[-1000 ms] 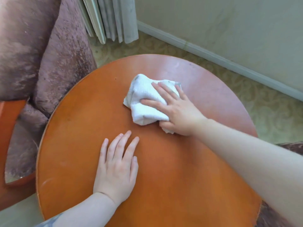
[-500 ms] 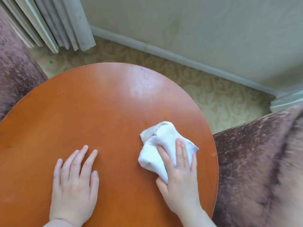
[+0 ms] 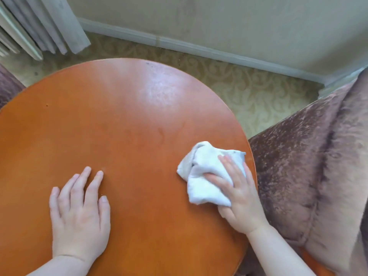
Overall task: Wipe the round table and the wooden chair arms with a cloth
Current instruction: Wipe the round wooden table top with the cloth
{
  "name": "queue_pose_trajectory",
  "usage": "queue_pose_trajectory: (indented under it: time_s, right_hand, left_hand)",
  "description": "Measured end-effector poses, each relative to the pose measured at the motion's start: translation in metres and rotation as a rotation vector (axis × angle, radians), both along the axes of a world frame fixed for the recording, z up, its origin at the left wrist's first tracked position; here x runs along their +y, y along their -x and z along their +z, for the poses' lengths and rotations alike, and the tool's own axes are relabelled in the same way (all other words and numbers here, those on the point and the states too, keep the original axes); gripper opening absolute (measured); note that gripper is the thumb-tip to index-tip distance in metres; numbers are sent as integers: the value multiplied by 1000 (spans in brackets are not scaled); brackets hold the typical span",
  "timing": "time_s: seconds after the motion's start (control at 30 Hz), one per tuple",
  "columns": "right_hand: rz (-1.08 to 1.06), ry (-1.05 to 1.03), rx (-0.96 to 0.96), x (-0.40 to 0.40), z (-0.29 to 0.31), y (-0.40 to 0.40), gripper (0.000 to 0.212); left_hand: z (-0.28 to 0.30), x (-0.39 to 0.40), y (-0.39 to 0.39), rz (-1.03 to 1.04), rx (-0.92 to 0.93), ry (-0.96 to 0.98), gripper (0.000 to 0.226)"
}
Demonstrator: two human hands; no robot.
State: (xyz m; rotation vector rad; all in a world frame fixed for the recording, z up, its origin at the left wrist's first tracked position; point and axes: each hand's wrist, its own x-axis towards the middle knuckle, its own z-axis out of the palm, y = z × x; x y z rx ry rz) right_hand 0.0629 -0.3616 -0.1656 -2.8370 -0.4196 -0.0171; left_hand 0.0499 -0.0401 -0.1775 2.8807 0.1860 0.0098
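- One round table (image 3: 127, 120) is seen, filling the centre.
- One white cloth (image 3: 205, 176) is counted, at 4 o'clock on the tabletop.
- Two hands are counted: the left hand (image 3: 79, 214) at 7 o'clock, the right hand (image 3: 239, 194) at 4 o'clock.
- Two plush chairs are seen: one (image 3: 310, 176) at 3 o'clock, one (image 3: 8, 86) at 9 o'clock.
- One curtain (image 3: 39, 24) is seen at 11 o'clock.

1. Left hand (image 3: 79, 214): palm down, fingers straight and slightly spread, flat on the surface (image 3: 129, 126); bare forearm enters from the bottom edge.
2. Right hand (image 3: 237, 188): palm down, fingers extended over a bunched white cloth (image 3: 205, 174), pressing it near the surface's right rim; bare forearm runs to lower right.
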Motion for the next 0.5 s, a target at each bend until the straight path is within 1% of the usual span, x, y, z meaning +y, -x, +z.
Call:
queue_pose_trajectory:
  time_s: [0.03,0.07,0.1,0.13,0.17,0.2,0.23,0.27,0.33,0.37,0.4,0.43,0.47,0.5]
  right_hand:
    - [-163,-48,-30,-11,0,-2,56]
    - [-466,-72,-70,-10,-2,-11,57]
    - [-835,-87,-102,4,-4,-29,59]
    - [-1140,-108,-102,26,-7,-50,61]
    - [-1288,-117,-61,49,-5,-72,63]
    - [-1295,-102,-24,70,-5,-84,64]
    - [-1183,-67,-36,92,-7,-85,65]
    - [-972,-31,-66,109,-9,-74,64]
    - [-422,6,-49,129,-13,-26,60]
    - [-165,17,-25,127,-13,-1,59]
    - [48,39,8,115,-8,17,59]
    - [214,69,27,95,-3,26,59]
    - [312,106,25,74,0,29,58]
    - [318,115,40,60,4,29,56]
  left_hand:
    - [0,1,-1,-6,10,-1,52]
    - [-1,1,-1,-17,20,-6,52]
    - [-2,1,0,-28,28,-16,52]
    - [-2,1,1,-34,36,-24,52]
    - [-2,1,-1,-32,44,-22,52]
    - [-2,0,-2,-28,52,-16,52]
    - [-2,1,-1,-30,55,-18,52]
    - [-3,2,0,-37,59,-19,52]
    - [-1,4,0,-40,56,-4,51]
    - [0,5,0,-33,50,13,51]
    - [1,5,1,-28,46,41,50]
    - [3,4,1,-25,44,78,48]
    - [5,5,0,-29,46,121,47]
    - [7,8,0,-46,57,164,46]
